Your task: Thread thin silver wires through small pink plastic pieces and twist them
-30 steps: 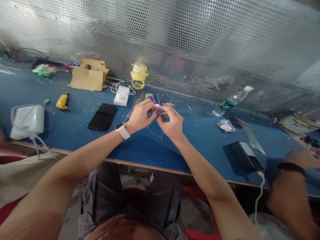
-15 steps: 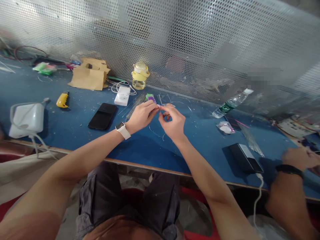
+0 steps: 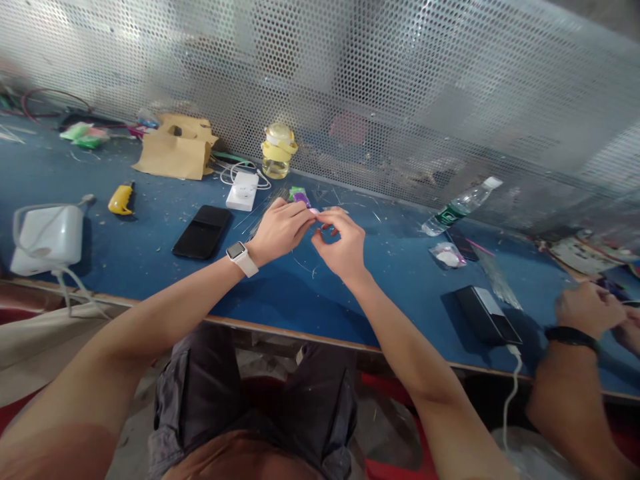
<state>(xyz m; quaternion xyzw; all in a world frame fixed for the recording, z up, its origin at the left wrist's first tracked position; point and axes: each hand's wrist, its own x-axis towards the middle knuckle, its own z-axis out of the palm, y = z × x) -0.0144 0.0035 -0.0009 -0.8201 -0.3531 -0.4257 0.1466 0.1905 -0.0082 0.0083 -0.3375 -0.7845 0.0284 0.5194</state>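
My left hand [image 3: 284, 230] is closed in a pinch over the blue table, a watch on its wrist. At its fingertips shows a small pinkish-purple lump [image 3: 314, 211], mostly covered by fingers. My right hand [image 3: 346, 241] meets the lump from the other side with curled fingers, its thumb held lower. Just behind the left fingers lie a purple packet [image 3: 301, 197] and a green packet [image 3: 296, 191]. Thin straight wires [image 3: 273, 200] stick out beside the left hand, partly hidden by it.
Left of my hands lie a black phone [image 3: 203, 232], a white power bank [image 3: 243, 191] and a yellow cutter [image 3: 121, 199]. A yellow-lidded bottle [image 3: 279, 152] stands behind. To the right are a tilted water bottle [image 3: 463, 207], a black device [image 3: 487, 315] and a co-worker's hand [image 3: 587, 308].
The view has shifted slightly, so things sit a little further left. My hands stay together at the small lump, which shows a bit more. The co-worker's hands have moved slightly.
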